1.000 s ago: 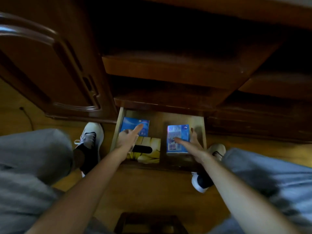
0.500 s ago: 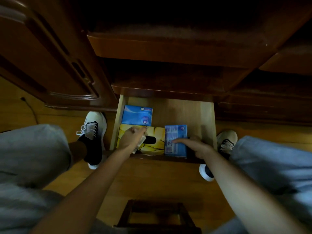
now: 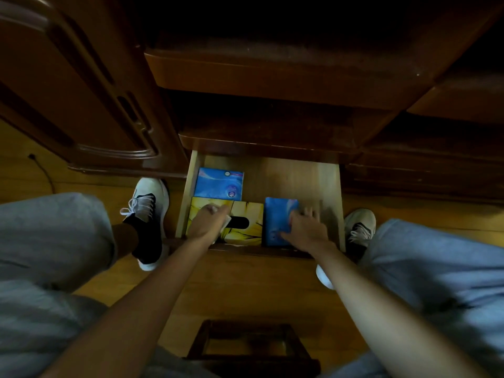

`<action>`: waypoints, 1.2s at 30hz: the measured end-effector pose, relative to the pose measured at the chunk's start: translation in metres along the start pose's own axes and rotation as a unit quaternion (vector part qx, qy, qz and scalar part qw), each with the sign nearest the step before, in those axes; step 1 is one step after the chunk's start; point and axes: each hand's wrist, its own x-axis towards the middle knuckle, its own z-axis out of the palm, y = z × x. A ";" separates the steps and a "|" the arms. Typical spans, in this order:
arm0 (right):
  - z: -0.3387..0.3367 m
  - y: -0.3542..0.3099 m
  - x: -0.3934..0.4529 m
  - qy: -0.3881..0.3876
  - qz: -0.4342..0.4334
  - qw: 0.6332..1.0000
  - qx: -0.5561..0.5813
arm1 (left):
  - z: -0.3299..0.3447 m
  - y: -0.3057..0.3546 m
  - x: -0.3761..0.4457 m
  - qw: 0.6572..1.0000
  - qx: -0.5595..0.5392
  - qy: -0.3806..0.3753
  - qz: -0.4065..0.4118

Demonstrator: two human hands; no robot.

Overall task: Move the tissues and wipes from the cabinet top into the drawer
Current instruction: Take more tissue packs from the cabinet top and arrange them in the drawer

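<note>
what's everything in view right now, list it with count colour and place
drawer: 1, light wood, pulled open low in the cabinet
cabinet: 1, dark brown, above the drawer
blue pack: 1, back left of drawer
yellow tissue box: 1, front left of drawer
blue packet: 1, front middle, under right hand
stool: 1, dark wood, bottom centre
shoes: 2, white and black, beside drawer
left hand: on yellow box, white tissue at fingers
right hand: flat on blue packet

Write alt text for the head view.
Both hands reach into an open wooden drawer: the left hand rests on a yellow tissue box, the right hand on a blue pack. Another blue pack lies behind the box.
</note>
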 end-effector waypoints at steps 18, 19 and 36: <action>-0.004 0.000 0.033 -0.127 -0.037 0.983 0.130 | 0.001 0.001 -0.002 1.000 -0.008 -0.005 -0.022; -0.004 0.000 0.032 -0.120 -0.037 0.983 0.136 | 0.001 0.004 -0.004 0.999 -0.026 -0.002 -0.035; -0.044 -0.053 0.044 -0.092 -0.228 0.916 0.316 | -0.013 0.054 0.006 0.979 -0.035 -0.107 0.173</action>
